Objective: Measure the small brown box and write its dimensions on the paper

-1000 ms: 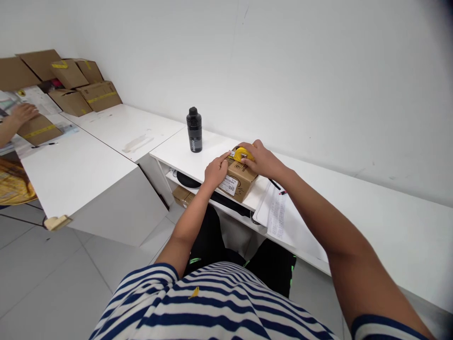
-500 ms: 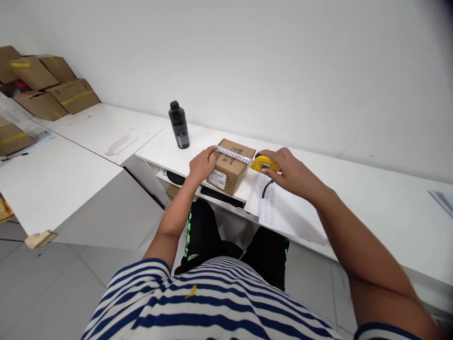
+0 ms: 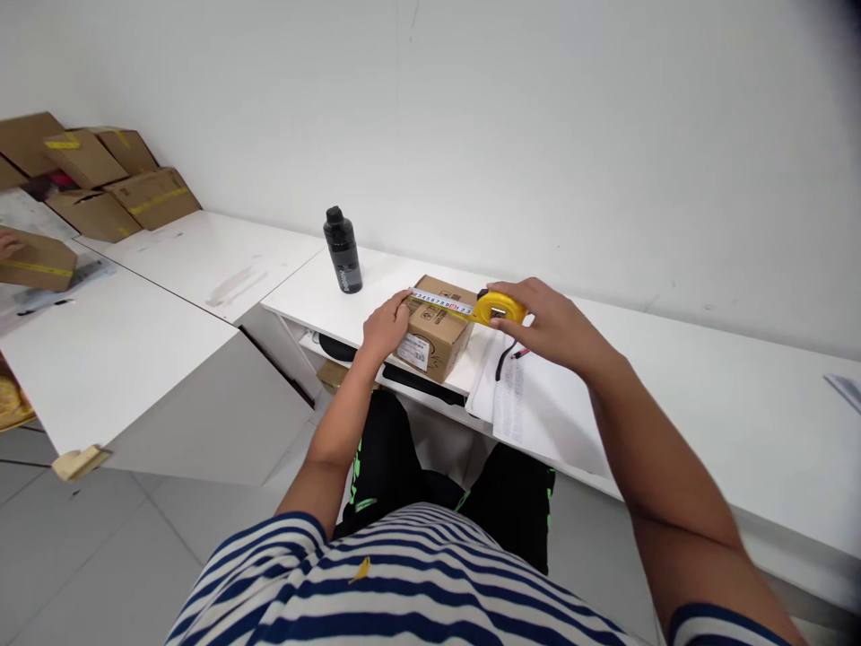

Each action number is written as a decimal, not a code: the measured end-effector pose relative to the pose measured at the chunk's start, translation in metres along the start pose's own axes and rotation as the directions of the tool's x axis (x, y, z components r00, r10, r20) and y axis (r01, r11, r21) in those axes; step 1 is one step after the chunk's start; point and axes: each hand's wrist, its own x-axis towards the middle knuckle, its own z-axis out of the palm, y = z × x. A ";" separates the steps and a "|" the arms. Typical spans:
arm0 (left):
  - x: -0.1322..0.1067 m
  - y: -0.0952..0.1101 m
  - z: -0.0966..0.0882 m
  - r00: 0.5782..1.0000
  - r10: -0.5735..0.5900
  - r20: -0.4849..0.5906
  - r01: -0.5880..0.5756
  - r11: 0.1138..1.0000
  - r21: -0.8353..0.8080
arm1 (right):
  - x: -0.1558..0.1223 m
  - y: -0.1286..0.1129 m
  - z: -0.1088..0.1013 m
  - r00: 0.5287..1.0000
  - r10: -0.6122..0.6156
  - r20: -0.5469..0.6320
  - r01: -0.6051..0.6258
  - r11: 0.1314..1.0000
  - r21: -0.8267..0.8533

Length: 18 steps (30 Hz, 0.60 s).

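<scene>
Here, right hand [image 3: 552,328] clasping tape measure [image 3: 509,307]; left hand [image 3: 386,327] half-curled against box [image 3: 440,345] at blade [image 3: 439,301] end, grip unclear.

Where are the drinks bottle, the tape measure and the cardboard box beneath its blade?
Black drinks bottle [image 3: 343,255], head view: its body.
Yellow tape measure [image 3: 509,306], head view: its case.
Cardboard box [image 3: 434,322], head view: its top.

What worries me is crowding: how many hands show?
3: left hand against a brown cardboard box, right hand holding a yellow tape measure, another person's hand cropped at the picture's left edge.
</scene>
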 end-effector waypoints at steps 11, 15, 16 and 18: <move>0.000 -0.022 0.009 0.998 0.039 0.057 -0.018 0.945 -0.326 | 0.109 -0.042 0.078 0.992 -0.094 0.087 0.093 0.996 0.008; 0.000 -0.023 0.022 1.000 -0.013 0.015 0.017 0.924 -0.383 | 0.120 -0.048 0.082 0.989 -0.107 0.098 0.109 0.994 -0.016; 0.001 -0.023 0.025 1.000 -0.019 -0.015 0.012 0.918 -0.397 | 0.117 -0.049 0.079 0.991 -0.105 0.079 0.107 0.994 -0.011; 0.001 -0.022 0.029 0.994 -0.030 -0.107 -0.016 0.914 -0.405 | 0.105 -0.049 0.071 0.995 -0.094 0.016 0.094 0.996 0.004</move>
